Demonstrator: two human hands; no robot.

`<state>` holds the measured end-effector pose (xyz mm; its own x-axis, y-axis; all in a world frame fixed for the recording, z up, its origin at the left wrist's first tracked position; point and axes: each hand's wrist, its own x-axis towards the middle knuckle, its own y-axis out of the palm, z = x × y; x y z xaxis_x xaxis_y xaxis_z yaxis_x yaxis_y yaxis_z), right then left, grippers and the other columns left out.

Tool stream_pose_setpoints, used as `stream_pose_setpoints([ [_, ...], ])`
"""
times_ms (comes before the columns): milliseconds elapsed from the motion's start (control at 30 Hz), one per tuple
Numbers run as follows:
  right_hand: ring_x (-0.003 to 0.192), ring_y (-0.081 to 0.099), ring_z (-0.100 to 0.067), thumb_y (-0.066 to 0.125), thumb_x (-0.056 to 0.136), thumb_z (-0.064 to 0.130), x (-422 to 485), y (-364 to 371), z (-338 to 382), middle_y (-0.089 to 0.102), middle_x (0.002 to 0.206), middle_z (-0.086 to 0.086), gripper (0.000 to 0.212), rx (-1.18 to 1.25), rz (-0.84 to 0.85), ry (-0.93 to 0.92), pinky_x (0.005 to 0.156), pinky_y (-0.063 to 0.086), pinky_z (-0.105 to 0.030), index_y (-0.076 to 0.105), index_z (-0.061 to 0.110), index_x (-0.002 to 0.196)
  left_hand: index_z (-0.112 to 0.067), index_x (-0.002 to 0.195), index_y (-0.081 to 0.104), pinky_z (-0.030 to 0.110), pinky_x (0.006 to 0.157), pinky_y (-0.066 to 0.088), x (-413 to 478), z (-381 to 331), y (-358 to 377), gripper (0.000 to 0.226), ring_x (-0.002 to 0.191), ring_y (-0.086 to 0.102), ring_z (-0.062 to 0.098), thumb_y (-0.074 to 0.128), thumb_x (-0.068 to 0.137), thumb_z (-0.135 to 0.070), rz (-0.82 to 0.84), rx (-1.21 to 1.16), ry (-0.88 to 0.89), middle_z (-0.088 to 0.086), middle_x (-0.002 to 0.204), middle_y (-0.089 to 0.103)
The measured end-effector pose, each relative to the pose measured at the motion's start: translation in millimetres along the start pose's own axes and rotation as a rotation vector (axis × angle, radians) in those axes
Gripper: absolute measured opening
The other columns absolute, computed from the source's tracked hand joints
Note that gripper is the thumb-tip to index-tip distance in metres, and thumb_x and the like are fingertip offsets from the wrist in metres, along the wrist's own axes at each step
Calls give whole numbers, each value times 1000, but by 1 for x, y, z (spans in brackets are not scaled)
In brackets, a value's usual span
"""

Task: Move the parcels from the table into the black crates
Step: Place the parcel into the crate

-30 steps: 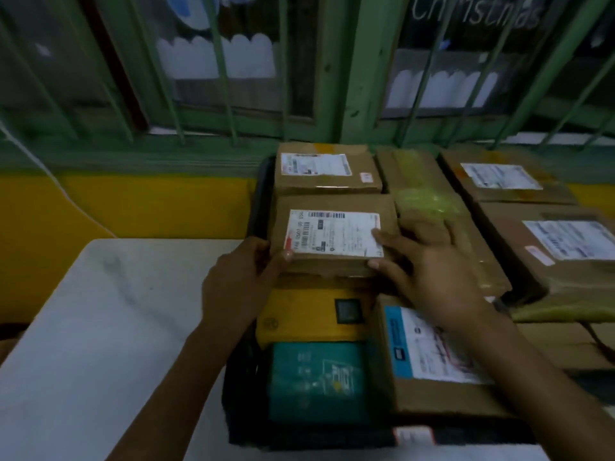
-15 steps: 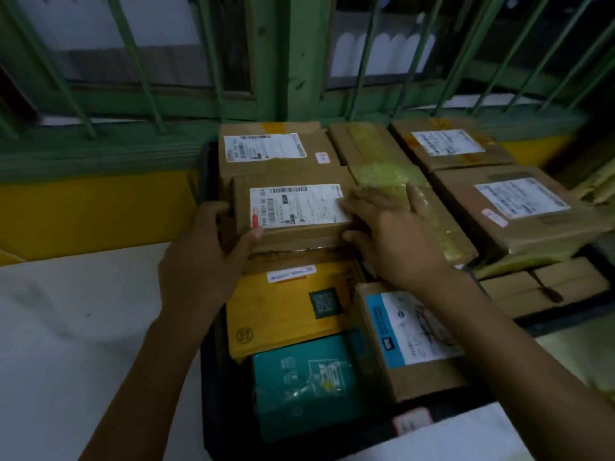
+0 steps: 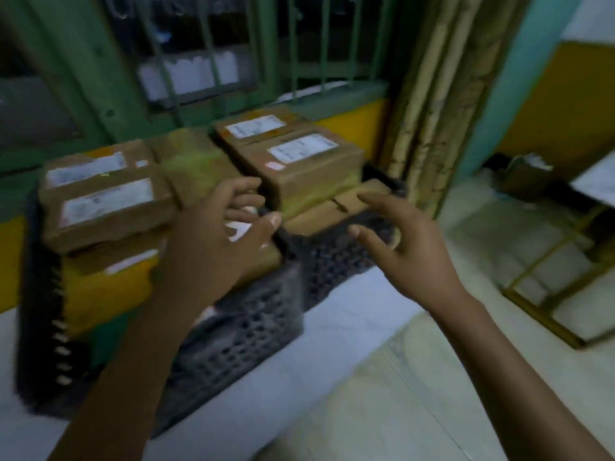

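Note:
Two black crates stand side by side on the white table [image 3: 332, 327]: the left crate [image 3: 239, 337] and the right crate [image 3: 336, 257], both packed with parcels. A brown labelled parcel [image 3: 106, 207] lies on top of the left stack, over a yellow parcel [image 3: 109, 291]. Another brown labelled parcel [image 3: 303, 158] tops the right stack. My left hand [image 3: 219, 234] hovers over the left crate's near right corner, fingers spread, holding nothing. My right hand [image 3: 406, 241] floats above the right crate's front edge, fingers apart and empty. The picture is blurred.
A green barred window [image 3: 213, 61] and a yellow wall run behind the crates. A peeling post [image 3: 442, 94] stands to the right of them. On the floor at right lie a gold-framed pane [image 3: 565, 287] and a dark box [image 3: 525, 174].
Both hands have let go of the brown labelled parcel, which stays on the left stack, and have drawn back toward me and to the right. The view has swung right.

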<state>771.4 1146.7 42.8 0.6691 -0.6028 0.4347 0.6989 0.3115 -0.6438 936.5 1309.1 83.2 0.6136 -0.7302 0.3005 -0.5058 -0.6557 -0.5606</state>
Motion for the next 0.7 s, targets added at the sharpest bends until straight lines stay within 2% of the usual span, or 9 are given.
stream_pose_setpoints([
  [67,114,53,-7,63,90,38,-43,-49,-31,61,128,5,43,-8,-49,88,82,34,-1,58,21,129,-37,124,45,12,76,46,-12,-38,54,53,91,56,-12,53,75,-55,83,-25,64,-29,101,53],
  [133,112,56,-7,62,88,41,-87,-97,-62,62,126,8,43,-30,-113,188,83,38,-13,59,23,128,-34,126,47,12,79,47,-26,-72,112,48,97,55,-10,57,82,-48,180,-83,99,-30,103,53],
  [233,111,55,-2,64,88,40,-158,-164,-107,60,122,14,40,-42,-206,385,83,40,-13,60,27,126,-35,120,49,22,88,49,-52,-117,202,39,103,56,-7,62,84,-39,343,-199,151,-25,108,56],
  [333,110,57,-1,64,87,40,-224,-225,-143,63,118,15,36,13,-349,557,88,43,-16,62,30,121,-32,115,54,12,88,45,-81,-158,280,35,102,54,-13,65,82,-36,498,-240,208,-23,107,60],
  [467,107,61,-5,64,89,33,-291,-284,-179,67,111,11,26,61,-534,721,95,49,-31,64,29,114,-37,114,56,0,81,39,-109,-204,365,34,105,56,-10,67,82,-38,704,-266,284,-24,110,62],
  [600,101,64,-1,66,89,28,-330,-326,-217,69,106,13,21,119,-676,808,96,52,-38,65,32,110,-42,112,54,9,85,41,-117,-253,440,38,106,55,-8,61,76,-52,851,-299,322,-24,113,61],
  [700,100,65,-1,66,89,26,-340,-357,-251,70,104,12,20,127,-746,834,95,52,-35,67,31,108,-39,113,53,18,91,44,-109,-285,502,33,107,56,-3,65,82,-39,877,-351,323,-22,113,60],
])
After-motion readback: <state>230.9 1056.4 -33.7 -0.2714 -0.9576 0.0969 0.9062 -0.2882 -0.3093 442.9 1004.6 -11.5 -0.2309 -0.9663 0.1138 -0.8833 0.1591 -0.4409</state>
